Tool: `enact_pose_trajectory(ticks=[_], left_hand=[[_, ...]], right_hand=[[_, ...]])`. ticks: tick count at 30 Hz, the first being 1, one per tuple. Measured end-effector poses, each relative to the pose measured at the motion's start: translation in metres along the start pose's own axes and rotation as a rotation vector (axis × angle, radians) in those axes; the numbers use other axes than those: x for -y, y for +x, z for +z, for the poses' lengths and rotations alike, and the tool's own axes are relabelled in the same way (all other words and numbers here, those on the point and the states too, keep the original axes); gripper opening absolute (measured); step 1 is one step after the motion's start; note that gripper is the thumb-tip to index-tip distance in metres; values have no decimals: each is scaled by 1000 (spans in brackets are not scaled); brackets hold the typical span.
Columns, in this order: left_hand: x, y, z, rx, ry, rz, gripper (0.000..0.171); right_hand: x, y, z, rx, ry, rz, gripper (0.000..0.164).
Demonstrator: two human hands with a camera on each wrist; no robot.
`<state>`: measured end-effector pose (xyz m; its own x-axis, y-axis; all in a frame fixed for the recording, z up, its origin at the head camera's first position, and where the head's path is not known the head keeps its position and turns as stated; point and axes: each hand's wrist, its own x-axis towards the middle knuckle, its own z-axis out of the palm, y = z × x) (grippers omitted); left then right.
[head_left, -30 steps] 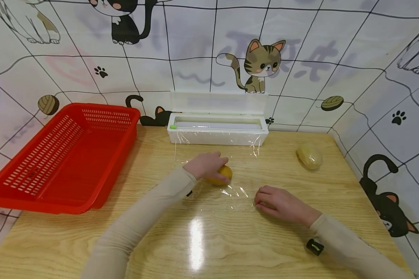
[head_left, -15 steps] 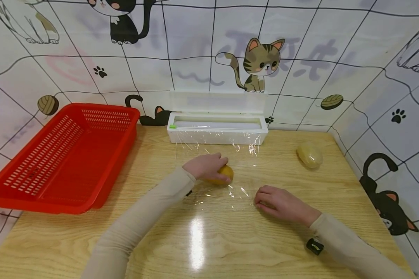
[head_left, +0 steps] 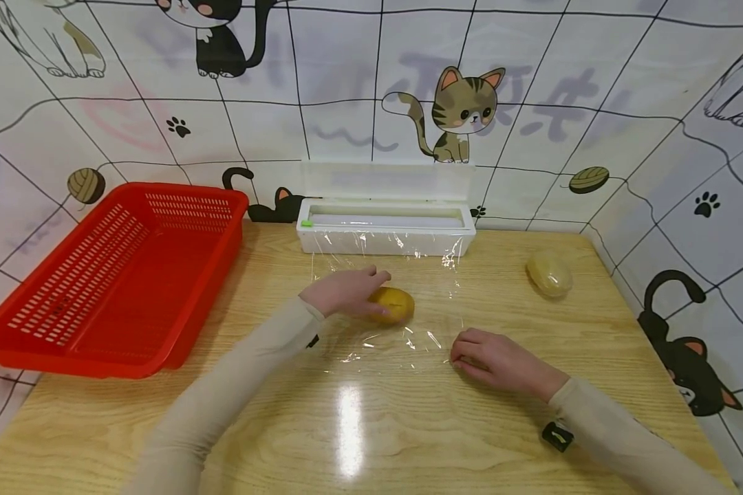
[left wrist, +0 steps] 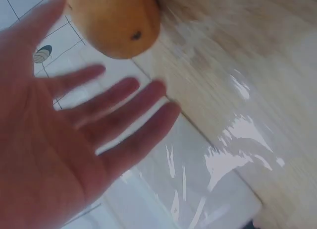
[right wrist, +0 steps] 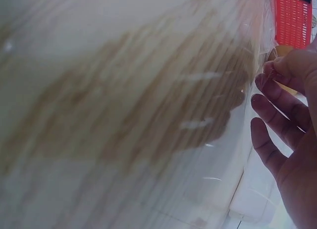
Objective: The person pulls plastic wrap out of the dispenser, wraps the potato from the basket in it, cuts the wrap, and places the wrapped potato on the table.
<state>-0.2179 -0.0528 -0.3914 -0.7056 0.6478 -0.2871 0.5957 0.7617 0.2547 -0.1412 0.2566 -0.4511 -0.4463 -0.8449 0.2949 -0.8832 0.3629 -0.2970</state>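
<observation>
A yellow-orange mango point(head_left: 397, 305) point(left wrist: 116, 21) lies on clear plastic wrap point(head_left: 402, 347) spread over the table. My left hand point(head_left: 345, 291) point(left wrist: 59, 135) is just left of the fruit, its fingers extended and spread, with the thumb close to the mango's side. The right hand point(head_left: 501, 362) point(right wrist: 297, 115) is low over the table at the front right corner of the film; its thumb and forefinger pinch the film's edge. From there the wrap runs back to a white dispenser box point(head_left: 384, 240) whose lid stands up.
A red plastic basket point(head_left: 192, 302) stands at the left. Toward the right back lies a pale yellow rounded thing point(head_left: 550, 275) wrapped in film. A cat-printed wall covering point(head_left: 347, 89) closes off the back and sides of the wooden table point(head_left: 272, 426).
My left hand has loosened from the mango and drawn back left, opening its fingers and uncovering more of the fruit. The right hand stays in place.
</observation>
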Motion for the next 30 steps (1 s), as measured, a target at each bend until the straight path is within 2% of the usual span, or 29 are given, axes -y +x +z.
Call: enact_pose_trajectory(ticks=[5, 10, 12, 16, 20, 23, 25, 30], left_hand=[[10, -37, 9, -131, 67, -34, 57], [8, -73, 35, -200, 179, 30, 62], [4, -84, 46, -225, 233, 66, 67], [-4, -93, 64, -290, 319, 108, 69], [-7, -93, 70, -326, 341, 113, 54], [-2, -95, 68, -311, 311, 109, 43], [5, -97, 65, -287, 259, 104, 40], [27, -104, 57, -237, 22, 122, 30]], right_hand=[[1, 0, -4, -11, -9, 72, 16], [1, 4, -12, -54, 29, 157, 17], [1, 7, -15, -88, 59, 176, 9], [-1, 12, -21, -177, 145, 222, 11], [-2, 15, -27, -239, 220, 271, 21], [-4, 15, -29, -252, 246, 307, 18], [-5, 15, -29, -259, 246, 326, 14], [-7, 16, -30, -292, 262, 370, 9]])
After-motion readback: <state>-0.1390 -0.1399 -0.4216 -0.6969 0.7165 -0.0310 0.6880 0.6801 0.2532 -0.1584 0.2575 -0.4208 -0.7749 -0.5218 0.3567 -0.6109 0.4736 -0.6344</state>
